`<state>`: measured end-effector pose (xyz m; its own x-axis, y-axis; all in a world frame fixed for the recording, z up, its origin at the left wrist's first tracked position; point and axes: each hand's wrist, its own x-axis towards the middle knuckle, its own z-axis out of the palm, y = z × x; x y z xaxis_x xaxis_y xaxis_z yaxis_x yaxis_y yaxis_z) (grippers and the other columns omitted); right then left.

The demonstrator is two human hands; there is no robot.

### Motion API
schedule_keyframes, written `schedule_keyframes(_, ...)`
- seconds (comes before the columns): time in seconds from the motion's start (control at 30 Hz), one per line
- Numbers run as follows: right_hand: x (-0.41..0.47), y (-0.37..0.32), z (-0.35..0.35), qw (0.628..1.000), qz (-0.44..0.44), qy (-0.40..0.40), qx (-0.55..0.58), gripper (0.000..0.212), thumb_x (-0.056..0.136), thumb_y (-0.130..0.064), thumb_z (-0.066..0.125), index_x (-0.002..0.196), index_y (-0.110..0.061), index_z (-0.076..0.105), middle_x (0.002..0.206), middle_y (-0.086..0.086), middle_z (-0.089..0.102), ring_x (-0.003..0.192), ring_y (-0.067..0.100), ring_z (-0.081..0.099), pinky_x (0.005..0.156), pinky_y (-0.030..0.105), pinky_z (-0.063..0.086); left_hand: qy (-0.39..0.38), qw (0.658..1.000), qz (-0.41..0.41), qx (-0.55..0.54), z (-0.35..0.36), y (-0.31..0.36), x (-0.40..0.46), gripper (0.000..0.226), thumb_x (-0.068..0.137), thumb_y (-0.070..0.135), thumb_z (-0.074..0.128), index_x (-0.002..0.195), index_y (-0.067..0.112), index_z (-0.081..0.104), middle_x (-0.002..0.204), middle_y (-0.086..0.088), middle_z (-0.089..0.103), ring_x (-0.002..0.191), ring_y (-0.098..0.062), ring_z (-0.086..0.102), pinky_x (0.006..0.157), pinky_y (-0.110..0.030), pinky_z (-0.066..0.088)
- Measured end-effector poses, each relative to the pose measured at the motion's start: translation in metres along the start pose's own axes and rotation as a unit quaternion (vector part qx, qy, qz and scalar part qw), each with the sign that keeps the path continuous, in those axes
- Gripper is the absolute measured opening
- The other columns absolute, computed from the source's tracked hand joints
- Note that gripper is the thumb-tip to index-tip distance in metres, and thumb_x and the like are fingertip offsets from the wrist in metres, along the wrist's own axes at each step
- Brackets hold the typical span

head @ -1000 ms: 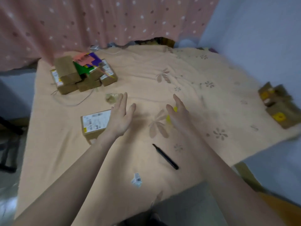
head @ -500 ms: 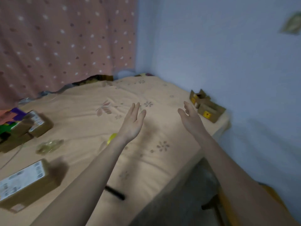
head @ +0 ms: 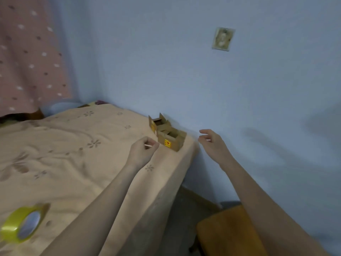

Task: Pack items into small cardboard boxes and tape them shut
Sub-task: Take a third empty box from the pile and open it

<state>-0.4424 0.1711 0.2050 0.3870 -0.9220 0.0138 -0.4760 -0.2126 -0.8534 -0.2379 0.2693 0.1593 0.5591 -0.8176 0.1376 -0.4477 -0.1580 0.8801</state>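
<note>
- Pale blue walls meet in a corner at 11 o'clock; a pink dotted curtain point(head: 27, 56) hangs at 10 o'clock, and a small framed picture point(head: 222, 39) is fixed to the wall at 1 o'clock.
- Table point(head: 60, 154) covered by a peach cloth with a faint flower print fills the left half of the view, its right-hand corner near the centre.
- Two small cardboard boxes point(head: 168, 134) stand touching one another at that corner, just beside the wall; their top flaps are up, and each bears a yellow label on its near face.
- Left hand point(head: 143, 151), above the cloth at the centre, has its fingers curled inward, thumb and fingertips meeting; whether it holds anything cannot be told. It lies just beside the nearer box, at the box's 8 o'clock.
- Right hand point(head: 212, 143), at 3 o'clock from the boxes and off the table's edge, is loosely spread with fingers slightly bent, holding nothing.
- Roll of yellow tape point(head: 22, 224), blurred, lies on the cloth at 8 o'clock.
- Orange stool point(head: 228, 233) stands on the floor at 5 o'clock.
</note>
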Motion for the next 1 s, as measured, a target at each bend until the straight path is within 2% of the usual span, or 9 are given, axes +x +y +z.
schedule_keyframes(0.13, 0.036, 0.024, -0.005, 1.0, 0.018, -0.001, -0.007, 0.031, 0.098, -0.02, 0.046, 0.129, -0.021, 0.051, 0.122, 0.002, 0.055, 0.103, 0.013, 0.05, 0.082, 0.025, 0.038, -0.014, 1.0, -0.008, 0.006, 0.027, -0.011, 0.032, 0.016, 0.088, 0.022, 0.062, 0.076, 0.021, 0.072, 0.078, 0.011, 0.068, 0.07, 0.003, 0.057, 0.061, -0.005, 0.038)
schedule_keyframes(0.3, 0.1, 0.044, 0.006, 0.999, 0.026, -0.021, -0.017, 0.032, 0.098, -0.024, 0.047, 0.129, -0.021, 0.05, 0.125, 0.001, 0.054, 0.105, 0.013, 0.05, 0.079, 0.02, 0.038, -0.028, 0.998, -0.05, -0.022, 0.056, -0.034, 0.093, 0.03, 0.096, 0.02, 0.046, 0.079, 0.022, 0.071, 0.09, 0.002, 0.07, 0.092, -0.017, 0.063, 0.09, -0.03, 0.045)
schedule_keyframes(0.4, 0.15, 0.053, 0.017, 0.998, 0.025, -0.035, -0.036, 0.035, 0.098, -0.025, 0.049, 0.132, -0.019, 0.049, 0.125, 0.001, 0.054, 0.102, 0.01, 0.05, 0.064, 0.005, 0.038, -0.025, 0.996, -0.075, -0.037, 0.073, -0.059, 0.145, 0.035, 0.1, 0.028, 0.035, 0.09, 0.022, 0.068, 0.102, -0.002, 0.069, 0.098, -0.021, 0.062, 0.092, -0.033, 0.044)
schedule_keyframes(0.47, 0.185, 0.06, 0.026, 0.998, 0.027, -0.041, -0.044, 0.035, 0.098, -0.022, 0.049, 0.133, -0.017, 0.049, 0.128, 0.002, 0.054, 0.104, 0.01, 0.049, 0.064, 0.001, 0.038, -0.028, 0.994, -0.096, -0.042, 0.086, -0.077, 0.179, 0.037, 0.101, 0.031, 0.028, 0.099, 0.022, 0.064, 0.108, -0.001, 0.064, 0.101, -0.02, 0.06, 0.088, -0.032, 0.041)
schedule_keyframes(0.6, 0.247, 0.073, 0.046, 0.995, 0.046, -0.056, -0.065, 0.04, 0.101, -0.028, 0.042, 0.139, -0.017, 0.043, 0.136, 0.001, 0.05, 0.122, 0.015, 0.047, 0.09, 0.018, 0.035, -0.063, 0.981, -0.175, -0.052, 0.111, -0.117, 0.228, 0.034, 0.101, 0.039, 0.028, 0.12, 0.022, 0.051, 0.115, -0.003, 0.059, 0.099, -0.02, 0.058, 0.085, -0.032, 0.042)
schedule_keyframes(0.7, 0.286, 0.089, 0.067, 0.994, 0.063, -0.058, -0.065, 0.039, 0.102, -0.029, 0.041, 0.138, -0.015, 0.042, 0.132, 0.001, 0.051, 0.12, 0.015, 0.047, 0.09, 0.02, 0.033, -0.099, 0.958, -0.26, -0.071, 0.128, -0.145, 0.252, 0.05, 0.097, 0.051, 0.036, 0.135, 0.019, 0.036, 0.108, -0.002, 0.06, 0.086, -0.013, 0.06, 0.072, -0.027, 0.042)
schedule_keyframes(0.8, 0.315, 0.112, 0.091, 0.989, 0.067, -0.083, -0.099, 0.037, 0.101, -0.03, 0.042, 0.135, -0.015, 0.044, 0.126, 0.0, 0.053, 0.12, 0.019, 0.05, 0.09, 0.023, 0.038, -0.136, 0.93, -0.329, -0.087, 0.146, -0.166, 0.264, 0.053, 0.093, 0.055, 0.042, 0.131, 0.017, 0.039, 0.098, 0.0, 0.062, 0.083, -0.014, 0.061, 0.061, -0.022, 0.041)
schedule_keyframes(0.9, 0.342, 0.134, 0.11, 0.98, 0.081, -0.11, -0.142, 0.044, 0.098, -0.032, 0.048, 0.14, -0.018, 0.04, 0.137, -0.001, 0.049, 0.125, 0.019, 0.046, 0.105, 0.035, 0.04, -0.178, 0.91, -0.365, -0.081, 0.163, -0.178, 0.27, 0.059, 0.088, 0.064, 0.041, 0.127, 0.02, 0.038, 0.092, 0.005, 0.061, 0.081, -0.012, 0.062, 0.064, -0.026, 0.042)
schedule_keyframes(1.0, 0.367, 0.148, 0.124, 0.971, 0.079, -0.139, -0.176, 0.053, 0.094, -0.035, 0.054, 0.142, -0.02, 0.038, 0.141, 0.001, 0.044, 0.127, 0.019, 0.044, 0.106, 0.041, 0.04, -0.187, 0.895, -0.396, -0.091, 0.177, -0.181, 0.28, 0.074, 0.082, 0.071, 0.042, 0.134, 0.018, 0.035, 0.095, 0.001, 0.063, 0.082, -0.015, 0.063, 0.075, -0.032, 0.047)
